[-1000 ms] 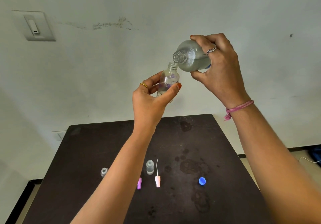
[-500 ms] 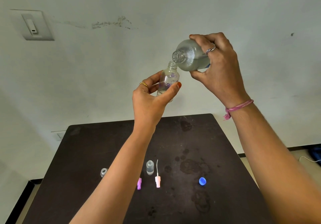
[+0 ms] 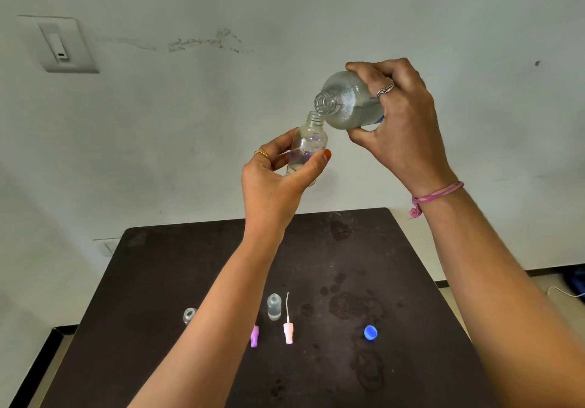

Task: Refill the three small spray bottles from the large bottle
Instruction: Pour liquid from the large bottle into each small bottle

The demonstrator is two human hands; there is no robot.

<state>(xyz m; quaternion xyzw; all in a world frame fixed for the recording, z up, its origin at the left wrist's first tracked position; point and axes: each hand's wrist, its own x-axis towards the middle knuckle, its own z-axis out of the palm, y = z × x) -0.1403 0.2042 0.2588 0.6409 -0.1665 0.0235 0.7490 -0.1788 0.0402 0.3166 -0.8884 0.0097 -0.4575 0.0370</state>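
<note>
Little has changed over the last second: the right hand [image 3: 399, 122] still grips the tilted large bottle [image 3: 348, 100], mouth just above the small spray bottle [image 3: 307, 148] pinched in the left hand [image 3: 272, 183], high above the surface [image 3: 411, 281]. Filling likely continues; 1 of 3.

Both forearms reach up and forward from the lower edge of the view, bare to the elbow. The left hand [image 3: 272, 183] is raised at mid-height, thumb curled across the front of a small spray bottle [image 3: 307, 145] and fingers wrapped behind it; a gold ring sits on one finger. The right hand [image 3: 402, 122] is higher and to the right, back of the hand toward the camera, fingers and thumb clasped round a tilted large bottle [image 3: 348, 100]. It wears a silver ring, and a pink thread circles the wrist.
</note>
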